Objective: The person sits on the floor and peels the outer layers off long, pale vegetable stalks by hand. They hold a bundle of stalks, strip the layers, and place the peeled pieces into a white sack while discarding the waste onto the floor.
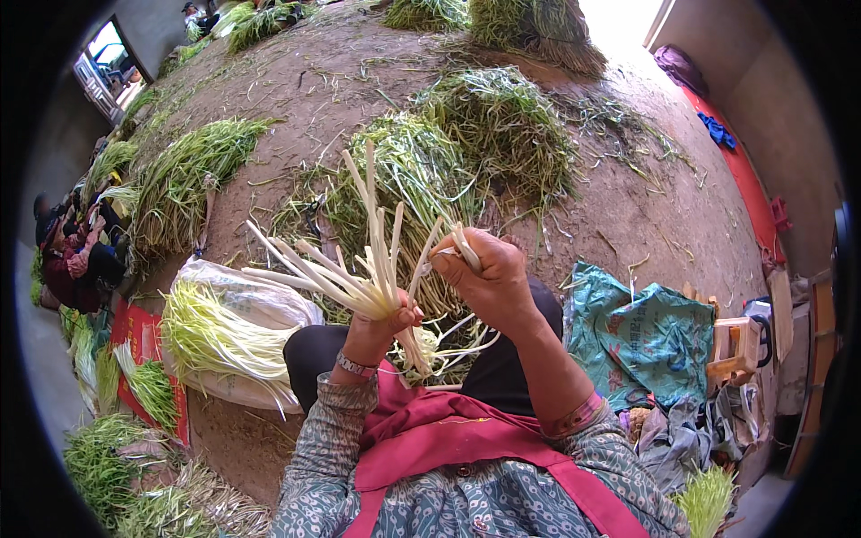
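My left hand (390, 323) is closed around a fanned bunch of pale plant stalks (336, 276), whose ends spread up and to the left. Beside it on the right, my right hand (481, 276) pinches a short pale stalk piece (465, 249) and a thin whitish shred between thumb and fingers. Just below the hands, loose pale leaves (447, 350) hang over my lap, above a red apron (457, 430). At the left of my knee, a bundle of yellow-green leaves (222, 336) lies on a white woven sack (282, 302).
Heaps of long green stalks (410, 155) lie on the earthen floor ahead. A green plastic sack (646, 329) and a small wooden stool (736, 346) are at the right. Another person (81, 255) sits at the far left, and one more (198, 20) is at the back.
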`<state>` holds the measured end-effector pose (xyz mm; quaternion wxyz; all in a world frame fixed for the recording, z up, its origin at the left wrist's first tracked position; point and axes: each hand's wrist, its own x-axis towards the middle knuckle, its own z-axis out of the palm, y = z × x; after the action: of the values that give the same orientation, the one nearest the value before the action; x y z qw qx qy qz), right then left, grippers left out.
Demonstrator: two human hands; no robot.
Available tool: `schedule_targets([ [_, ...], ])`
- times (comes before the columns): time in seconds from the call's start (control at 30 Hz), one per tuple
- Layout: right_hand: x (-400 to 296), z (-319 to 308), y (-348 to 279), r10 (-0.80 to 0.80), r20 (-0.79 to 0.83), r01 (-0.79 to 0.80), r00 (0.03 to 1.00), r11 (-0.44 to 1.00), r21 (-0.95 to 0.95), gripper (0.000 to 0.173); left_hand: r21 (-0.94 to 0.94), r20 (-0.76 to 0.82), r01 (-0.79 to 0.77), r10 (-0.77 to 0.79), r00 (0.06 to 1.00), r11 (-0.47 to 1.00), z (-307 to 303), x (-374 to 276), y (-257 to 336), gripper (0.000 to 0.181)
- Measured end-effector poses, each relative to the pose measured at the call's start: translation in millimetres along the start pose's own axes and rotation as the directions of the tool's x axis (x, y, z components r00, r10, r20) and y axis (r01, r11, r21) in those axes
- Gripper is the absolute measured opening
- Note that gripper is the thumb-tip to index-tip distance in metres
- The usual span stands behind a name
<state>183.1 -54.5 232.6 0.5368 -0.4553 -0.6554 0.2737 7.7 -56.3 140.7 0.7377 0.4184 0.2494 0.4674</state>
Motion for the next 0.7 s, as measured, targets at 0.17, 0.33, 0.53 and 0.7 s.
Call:
schedule_targets([
  [0.17, -5.8, 1.6, 21.0, 0.171, -0.035, -0.172, 0.985, 0.984, -0.041, 0.011, -0.251, 0.050, -0.067, 0.082, 0.995, 0.966, -6.1, 1.4, 0.7, 0.021],
  [0.33, 1.8, -30.1, 51.8, 0.065, -0.375, -0.094, 0.925, 0.994, -0.061, 0.017, -0.194, -0.010, -0.037, 0.036, 0.999, 0.980, -8.9, 3.6, 2.5, 0.018],
  [0.53, 29.9, -70.8, 47.5, 0.063, -0.371, -0.169, 0.926, 0.950, -0.261, 0.022, -0.196, -0.034, -0.061, 0.055, 0.998, 0.979, -17.2, 3.2, -6.6, 0.018],
  [0.7, 24.1, -32.7, 33.5, 0.111, 0.110, -0.048, 0.988, 0.885, -0.464, 0.037, -0.103, -0.022, -0.027, 0.025, 0.999, 0.994, -11.5, 2.0, -2.2, 0.018],
])
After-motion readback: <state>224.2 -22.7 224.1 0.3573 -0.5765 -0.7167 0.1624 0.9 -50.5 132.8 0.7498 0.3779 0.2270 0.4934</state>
